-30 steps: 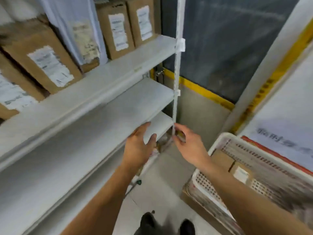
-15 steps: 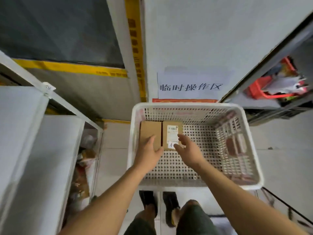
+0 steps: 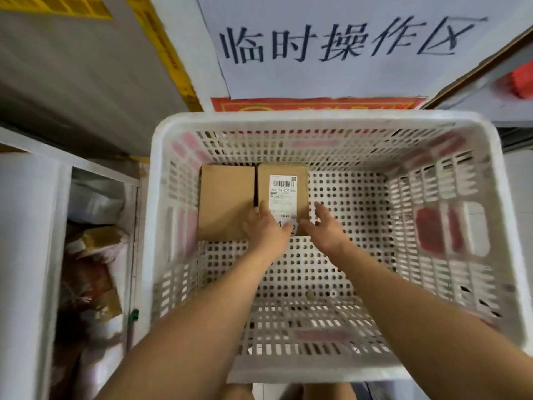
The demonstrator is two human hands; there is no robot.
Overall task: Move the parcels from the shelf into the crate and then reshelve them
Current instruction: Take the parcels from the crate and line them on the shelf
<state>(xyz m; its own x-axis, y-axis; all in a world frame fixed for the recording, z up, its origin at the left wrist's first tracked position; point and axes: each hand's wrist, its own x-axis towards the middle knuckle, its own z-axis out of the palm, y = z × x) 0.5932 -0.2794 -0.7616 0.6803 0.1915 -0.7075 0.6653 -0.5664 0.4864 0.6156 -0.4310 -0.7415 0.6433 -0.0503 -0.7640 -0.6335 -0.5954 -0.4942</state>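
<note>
Two cardboard parcels lie flat in one white perforated crate [image 3: 323, 119], side by side and touching, tucked into the crate floor's 10 o'clock corner against the far wall. The plain parcel [image 3: 226, 197] is on the left; the labelled parcel [image 3: 284, 183], at its 3 o'clock, carries a white barcode sticker on top.

Two bare hands reach down into the crate. The left hand [image 3: 266, 229] rests on the near left corner of the labelled parcel, over the seam between the two boxes, its fingers [image 3: 263, 207] laid fairly straight on the cardboard and its thumb across the bottom of the sticker. The right hand [image 3: 324, 229] sits at the parcel's near right corner, fingers spread and relaxed, with the thumb touching the near edge. Whether either hand has actually gripped the box cannot be told; neither plainly curls round it. Both forearms run back toward 6 o'clock.

At 12 o'clock beyond the crate, a white paper sign [image 3: 340, 41] with handwritten characters hangs on the wall above a red strip. At 9 o'clock stands a white shelf [image 3: 26, 226], and beneath it a jumble of wrapped packages [image 3: 92, 246]. The crate's near half holds only its holed floor.
</note>
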